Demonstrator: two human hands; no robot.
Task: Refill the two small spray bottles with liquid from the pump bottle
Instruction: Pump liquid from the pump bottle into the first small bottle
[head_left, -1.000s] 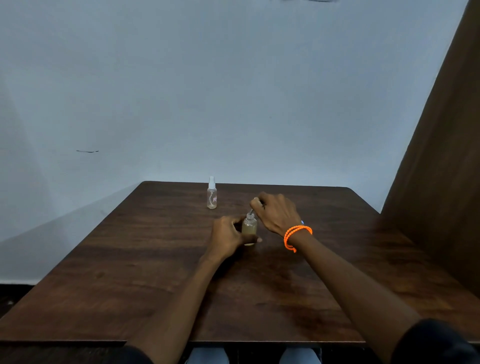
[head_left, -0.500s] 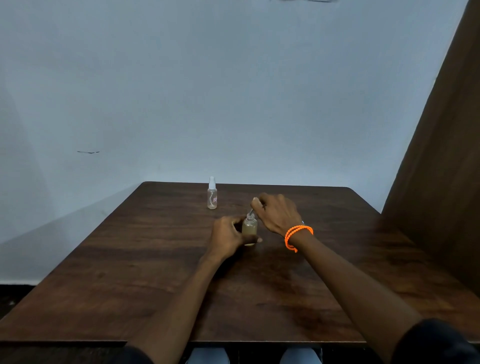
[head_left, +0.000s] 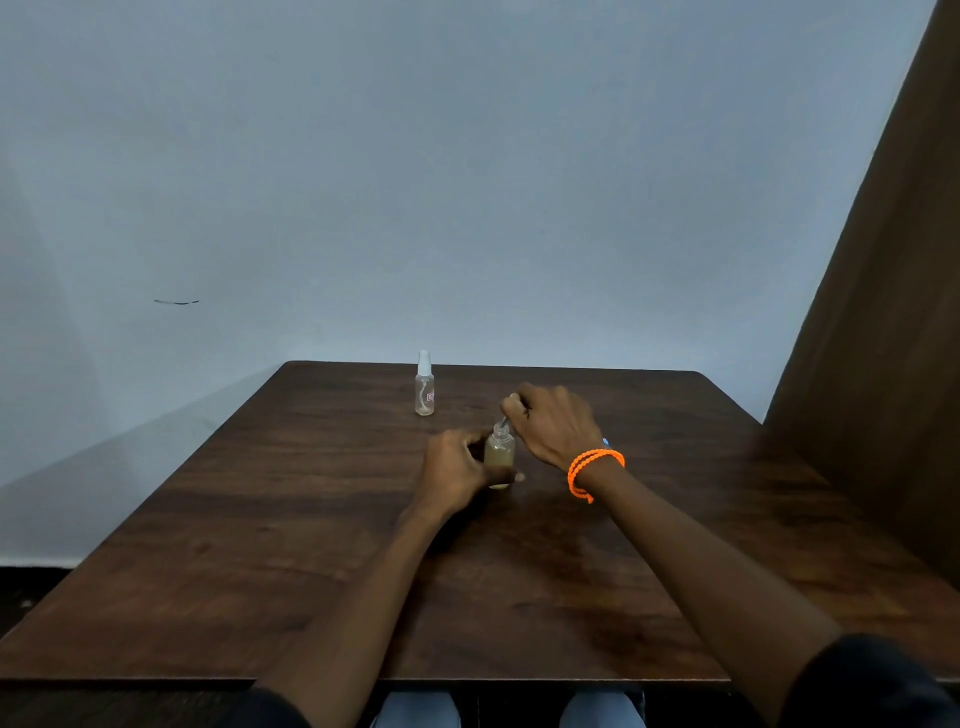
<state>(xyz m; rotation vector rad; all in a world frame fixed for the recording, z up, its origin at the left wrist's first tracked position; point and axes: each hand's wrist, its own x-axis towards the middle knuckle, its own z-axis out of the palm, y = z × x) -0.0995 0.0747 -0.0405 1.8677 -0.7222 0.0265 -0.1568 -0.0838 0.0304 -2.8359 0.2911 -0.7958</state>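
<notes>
Near edge of desk (head_left: 260, 597): two forearms crossing onto dark wood surface, dark sleeves at bottom corners of view, knees in light trousers visible below edge.

Centre of desk: small bottle (head_left: 500, 456) upright, resting on surface, part-filled with cloudy tan liquid, neck open. Left hand (head_left: 457, 470) beside and touching it on left side; fingers curled round lower body, thumb tip showing at base on right. Right hand (head_left: 556, 423) above and just right of bottle neck; fingers closed in a pinch on a thin tube (head_left: 504, 420) that slants down into neck. Upper end of tube hidden inside hand; attached part not discernible. Orange bracelet (head_left: 595, 467) on right wrist.

Toward far edge, left of centre: second spray bottle (head_left: 424, 387) upright, capped, clear with small red label, near empty as far as visible. Apart from both hands, unobstructed.

Beyond desk: pale blue-grey wall (head_left: 415, 182) with short dark mark at left. Brown panel (head_left: 883, 312) along right side, close to far right corner.
</notes>
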